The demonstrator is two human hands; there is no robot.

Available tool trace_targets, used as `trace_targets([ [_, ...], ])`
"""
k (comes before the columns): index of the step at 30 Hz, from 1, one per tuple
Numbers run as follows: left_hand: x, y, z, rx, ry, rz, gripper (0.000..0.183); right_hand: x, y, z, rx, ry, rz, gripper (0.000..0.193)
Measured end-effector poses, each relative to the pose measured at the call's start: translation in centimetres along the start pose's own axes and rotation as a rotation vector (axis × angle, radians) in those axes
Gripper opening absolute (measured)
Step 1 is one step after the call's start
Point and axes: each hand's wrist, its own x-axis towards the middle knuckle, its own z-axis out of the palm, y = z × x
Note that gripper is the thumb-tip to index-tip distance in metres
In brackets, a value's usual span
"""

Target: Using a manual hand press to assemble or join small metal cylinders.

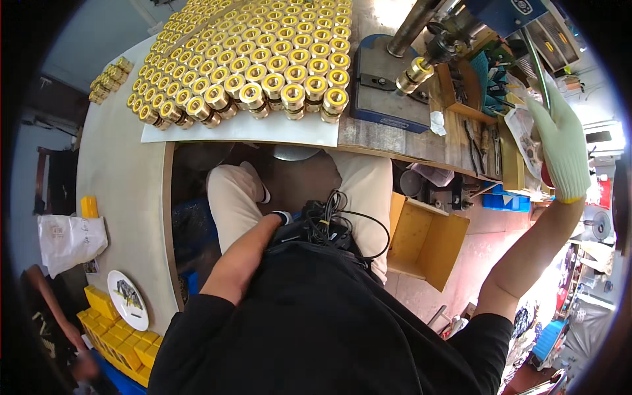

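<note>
My right hand point(563, 141), in a pale knitted glove, is raised at the far right and closed around the metal lever point(536, 62) of a blue bench press point(503, 14). A brass fitting point(415, 74) sits tilted in the picture under the press spindle, above the press's grey base plate point(388, 82). My left hand point(284, 217) rests at my lap beside a bundle of black cables point(326, 224); its fingers are mostly hidden. Many brass fittings with yellow rings point(251, 95) stand in close rows on a white sheet point(243, 133), left of the press.
Hand tools point(474, 145) lie on the bench's right part, near wooden trays point(454, 92). A smaller group of fittings point(110, 80) stands at the far left. Below are a plate with dark parts point(118, 279), yellow boxes point(118, 339) and an open cardboard box point(424, 243). Another person's arm point(56, 306) shows at left.
</note>
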Motion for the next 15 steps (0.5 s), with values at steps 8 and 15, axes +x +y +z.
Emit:
trace_targets([
  [8, -6.3, 9.2, -5.7, 0.051, -0.144, 0.21, 0.038, -1.1, 2.7, -0.5, -0.052, 0.046, -0.083, 0.044],
  [15, -9.6, 9.5, -7.4, -0.269, -0.006, 0.087, 0.041, -1.7, -0.9, -1.1, 0.178, -0.051, 0.176, 0.039],
])
